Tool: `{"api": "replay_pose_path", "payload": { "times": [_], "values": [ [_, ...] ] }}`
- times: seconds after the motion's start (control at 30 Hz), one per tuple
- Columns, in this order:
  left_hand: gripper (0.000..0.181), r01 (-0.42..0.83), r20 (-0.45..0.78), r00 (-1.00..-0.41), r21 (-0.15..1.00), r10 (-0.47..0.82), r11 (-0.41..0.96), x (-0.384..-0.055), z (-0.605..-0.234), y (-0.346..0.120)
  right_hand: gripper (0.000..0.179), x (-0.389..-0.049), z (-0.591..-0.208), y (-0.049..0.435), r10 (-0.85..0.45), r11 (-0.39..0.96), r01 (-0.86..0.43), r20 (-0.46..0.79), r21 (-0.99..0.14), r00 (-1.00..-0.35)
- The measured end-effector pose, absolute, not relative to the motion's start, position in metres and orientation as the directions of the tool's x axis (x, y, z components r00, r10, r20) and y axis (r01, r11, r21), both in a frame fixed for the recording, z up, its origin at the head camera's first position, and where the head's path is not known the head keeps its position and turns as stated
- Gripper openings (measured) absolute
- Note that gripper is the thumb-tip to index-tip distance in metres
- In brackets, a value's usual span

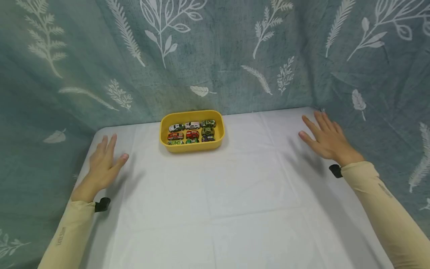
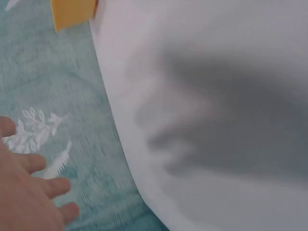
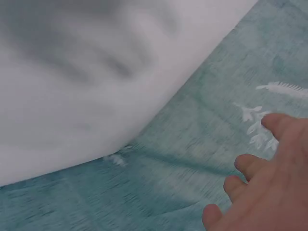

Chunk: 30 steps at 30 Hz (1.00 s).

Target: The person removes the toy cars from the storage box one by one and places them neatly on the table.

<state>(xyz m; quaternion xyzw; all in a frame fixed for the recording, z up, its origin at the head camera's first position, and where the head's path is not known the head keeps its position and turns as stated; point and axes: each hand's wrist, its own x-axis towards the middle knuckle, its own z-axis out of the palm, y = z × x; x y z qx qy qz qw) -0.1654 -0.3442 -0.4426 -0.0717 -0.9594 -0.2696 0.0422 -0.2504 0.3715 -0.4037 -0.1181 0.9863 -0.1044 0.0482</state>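
Note:
Over the left edge of the white table, the left hand is held with fingers spread, casting a shadow on the cloth. The right hand hovers at the far right edge, its fingers spread too. Both hands hold nothing. Between them, at the back of the table, sits a yellow tray with several small toy cars in rows, among them a white car, a red car and a camouflage-green car. A corner of the yellow tray shows in the left wrist view.
A white cloth with fold creases covers the table, which has rounded back corners. Behind and beside it hangs a teal curtain with white leaf prints. A dark wrist device sits by the left cuff, another dark device by the right.

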Motion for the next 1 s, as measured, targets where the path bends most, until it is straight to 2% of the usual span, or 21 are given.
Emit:
{"api": "replay_pose_path", "payload": {
  "times": [0.1, 0.2, 0.3, 0.4, 0.63, 0.77, 1.0],
  "values": [
    [0.089, 0.197, 0.18, -0.977, 0.576, 0.112, 0.793, -0.172, -0.44, -0.331, 0.076, -0.257, -0.396, 0.354, -0.274, 0.94, -0.257, -0.049, -0.227, -0.96],
    [0.094, 0.188, 0.194, -0.978, 0.689, 0.072, 0.7, -0.182, -0.437, -0.31, 0.073, -0.265, -0.387, 0.332, -0.305, 0.926, -0.292, -0.016, -0.239, -0.952],
    [0.099, 0.132, 0.145, -0.989, 0.844, 0.016, 0.52, -0.197, -0.44, -0.286, 0.071, -0.272, -0.377, 0.305, -0.348, 0.896, -0.339, 0.02, -0.287, -0.937],
    [0.102, 0.067, 0.082, -0.996, 0.933, -0.028, 0.354, -0.211, -0.448, -0.262, 0.069, -0.276, -0.37, 0.273, -0.408, 0.848, -0.398, 0.05, -0.35, -0.912],
    [0.115, -0.013, 0.001, -0.998, 0.975, -0.064, 0.221, -0.238, -0.475, -0.221, 0.072, -0.289, -0.357, 0.205, -0.511, 0.774, -0.499, 0.08, -0.388, -0.856],
    [0.121, 0.013, 0.024, -0.997, 0.989, -0.078, 0.148, -0.247, -0.488, -0.206, 0.071, -0.301, -0.352, 0.173, -0.565, 0.736, -0.554, 0.099, -0.39, -0.819],
    [0.12, 0.034, 0.04, -0.984, 0.999, -0.174, 0.037, -0.248, -0.508, -0.188, 0.071, -0.323, -0.364, 0.122, -0.615, 0.701, -0.583, 0.065, -0.412, -0.786]
  ]
}}
